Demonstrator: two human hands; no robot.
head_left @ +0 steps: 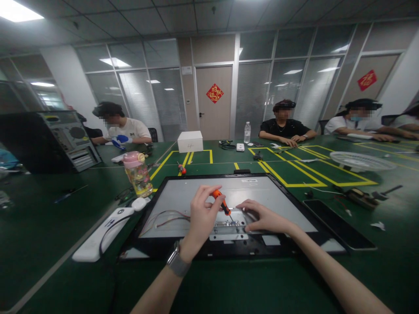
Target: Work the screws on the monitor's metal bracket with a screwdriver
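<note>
My left hand (204,209) is closed round the orange-and-black handle of a screwdriver (222,202). Its shaft slants down to the right, with the tip at a silver metal bracket (229,237). My right hand (263,218) grips the bracket's right side, thumb near the front and fingers curled behind. Underneath lies a flat display panel (170,200) with a grey back and a black frame. Thin coloured wires (166,214) run across the panel left of the bracket and pass behind my left hand.
A white power bank (104,235) with a black cable and a pink-lidded bottle (137,174) stand left of the panel. To its right lies a black slab-like device (338,223). Farther off are a white box (190,141), a computer case (49,139) and several seated people.
</note>
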